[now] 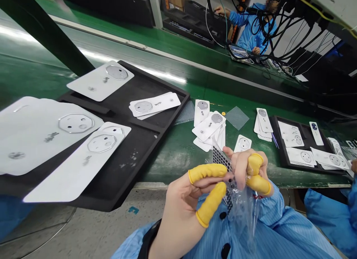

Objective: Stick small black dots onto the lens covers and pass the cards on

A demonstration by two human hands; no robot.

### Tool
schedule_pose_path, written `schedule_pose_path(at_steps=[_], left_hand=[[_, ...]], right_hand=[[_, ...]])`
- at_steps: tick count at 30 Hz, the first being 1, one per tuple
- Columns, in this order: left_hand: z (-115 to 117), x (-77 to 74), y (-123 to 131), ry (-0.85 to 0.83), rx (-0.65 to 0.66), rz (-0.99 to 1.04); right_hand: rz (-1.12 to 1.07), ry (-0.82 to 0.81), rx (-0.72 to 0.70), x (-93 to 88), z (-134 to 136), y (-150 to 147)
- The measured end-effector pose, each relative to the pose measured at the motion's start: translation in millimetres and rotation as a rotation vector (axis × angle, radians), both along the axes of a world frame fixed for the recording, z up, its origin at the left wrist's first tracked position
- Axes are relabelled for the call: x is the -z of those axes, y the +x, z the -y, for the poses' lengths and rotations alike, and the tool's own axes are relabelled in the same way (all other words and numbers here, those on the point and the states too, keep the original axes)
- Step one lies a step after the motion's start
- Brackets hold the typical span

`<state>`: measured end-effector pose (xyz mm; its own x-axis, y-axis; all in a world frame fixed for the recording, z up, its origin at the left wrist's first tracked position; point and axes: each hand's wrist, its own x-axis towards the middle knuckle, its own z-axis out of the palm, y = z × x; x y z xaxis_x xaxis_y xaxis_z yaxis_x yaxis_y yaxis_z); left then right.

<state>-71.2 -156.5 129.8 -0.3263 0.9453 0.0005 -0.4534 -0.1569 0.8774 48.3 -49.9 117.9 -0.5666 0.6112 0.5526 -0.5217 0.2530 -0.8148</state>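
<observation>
Yellow finger covers are on the thumb and a finger of both hands. My left hand (192,203) is closed, its fingertips against the edge of a perforated black-dotted sheet (222,160). Beside it my right hand (249,171) has its fingers curled round the clear plastic bag (245,210), which hangs below the hands in front of the blue smock. The sheet lies partly behind the fingers and the bag. Just beyond the hands, white phone-shaped cards (209,127) with camera-ring prints lie in a loose pile, and a single card (242,143) lies near my right hand.
A large black tray (150,140) with white cards stands at the left. Another black tray (304,140) with card stacks is at the right. Clear film (237,117) lies mid-table. Cables hang at the upper right, near a person in blue (251,28). Another person's blue sleeve shows far right.
</observation>
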Motion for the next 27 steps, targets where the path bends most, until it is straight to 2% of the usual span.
schedule_pose_path(at_steps=[3, 9, 11, 15, 18, 21, 25, 27], left_hand=[[-1, 0.8, -1, -0.016, 0.003, 0.017], [-13, 13.8, -9, -0.126, -0.050, 0.127], [-17, 17.9, -17, -0.128, -0.177, 0.116], [-21, 20.0, -38, -0.173, -0.479, 0.075], [-23, 17.5, -55, -0.223, -0.579, 0.059], [-26, 13.1, -70, -0.250, -0.665, 0.034], [-34, 10.5, -80, -0.259, -0.791, -0.094], [-40, 13.0, -75, -0.229, -0.786, -0.278]], right_hand=[[0.052, 0.059, 0.059, -1.1, -1, 0], [0.053, 0.163, 0.046, 3.4, -7, 0], [0.075, 0.131, 0.143, 3.4, -11, 6], [0.213, -0.038, 0.500, 3.8, -26, 28], [0.240, -0.115, 0.649, 7.9, -42, 53], [0.163, -0.167, 0.779, 12.1, -60, 89], [-0.034, -0.228, 1.026, 6.7, -76, 161], [-0.159, -0.256, 1.150, -0.9, -78, 198]])
